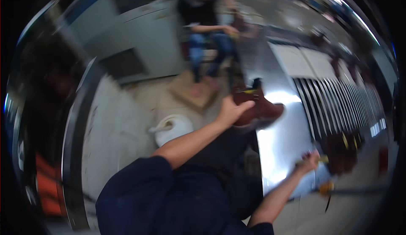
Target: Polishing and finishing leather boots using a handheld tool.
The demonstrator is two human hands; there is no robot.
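Boot (258, 106), a brown ankle boot, sits in the left hand (230, 110), fingers curled round its heel, over the shiny metal worktop's (281, 146) near edge. The right hand (311, 161) pinches a small yellowish tool, too blurred to name. With only the heel held, the boot could twist loose and drop toward the white jug (173, 127) on the floor.

A dark red-brown boot (258, 106) is gripped at its heel side by the left hand (231, 110), above the near edge of a shiny metal table (281, 146). A small, blurred tool (319, 160) is held in the right hand (310, 162). A white jug (174, 128) is seen on the floor (127, 120).
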